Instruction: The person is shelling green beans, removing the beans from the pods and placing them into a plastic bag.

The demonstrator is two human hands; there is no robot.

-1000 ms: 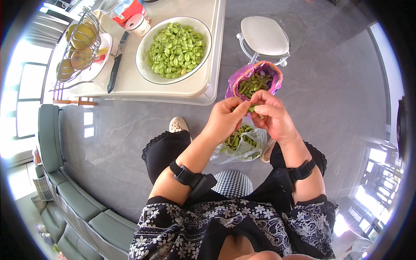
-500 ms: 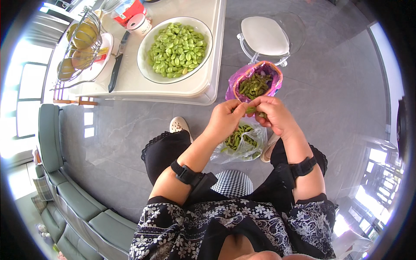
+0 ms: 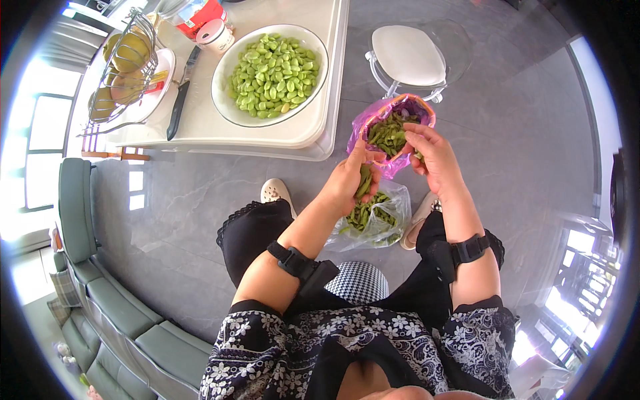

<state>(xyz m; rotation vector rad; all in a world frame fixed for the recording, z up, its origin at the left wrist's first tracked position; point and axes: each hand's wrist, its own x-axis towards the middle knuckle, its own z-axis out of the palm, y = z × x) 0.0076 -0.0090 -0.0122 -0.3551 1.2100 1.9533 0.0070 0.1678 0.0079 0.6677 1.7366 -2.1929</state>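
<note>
My left hand is curled around green bean pods, thumb raised, above a clear plastic bag of green pods. To its right, my right hand is over the near right rim of a bin lined with a purple bag. Its fingers are bent around a bit of green, seemingly a bean pod, mostly hidden by them. Dark green pods or empty shells lie inside the bin. On the table, a white bowl holds many shelled green beans.
The white table stands at upper left, carrying a black-handled knife, a wire fruit basket and a small tub. A white-seated chair is beyond the bin. Green sofas line the left.
My hands were together over the bin's near edge. Now they are apart: the left has drawn back toward the clear bag, and the right has shifted right.
</note>
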